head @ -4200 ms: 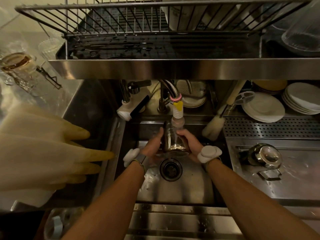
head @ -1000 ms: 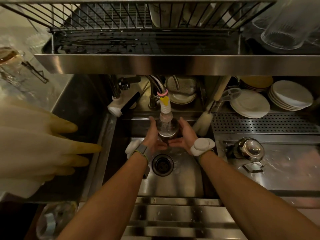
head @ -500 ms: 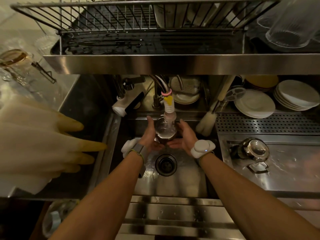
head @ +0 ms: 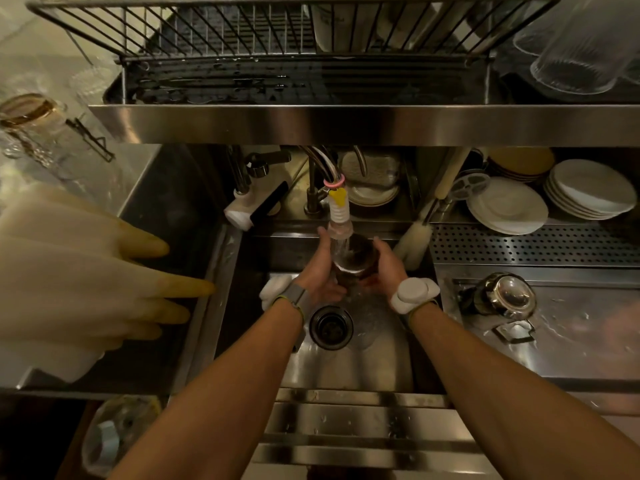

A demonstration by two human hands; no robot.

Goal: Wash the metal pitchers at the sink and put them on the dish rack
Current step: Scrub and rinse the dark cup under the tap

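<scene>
Pitcher [head: 354, 259] stands mouth-up under the tap [head: 340, 216], water running into it, above the sink [head: 346, 370] just behind the drain [head: 330, 327]. Left hand [head: 318, 273] and right hand [head: 388, 268] clasp its sides, fingers curved round it. Second pitcher [head: 504, 296] lies on the drainboard [head: 571, 341] at right, rack [head: 221, 39] overhead, gloves [head: 86, 289] at left

— What's on the left counter?
— Pale rubber gloves [head: 86, 282], yellowed fingertips over its right edge.
— And back right?
— White plates [head: 507, 207] in stacks, with a bottle brush [head: 414, 244] leaning just to their left. Clear glasses [head: 581, 60] sit above.
</scene>
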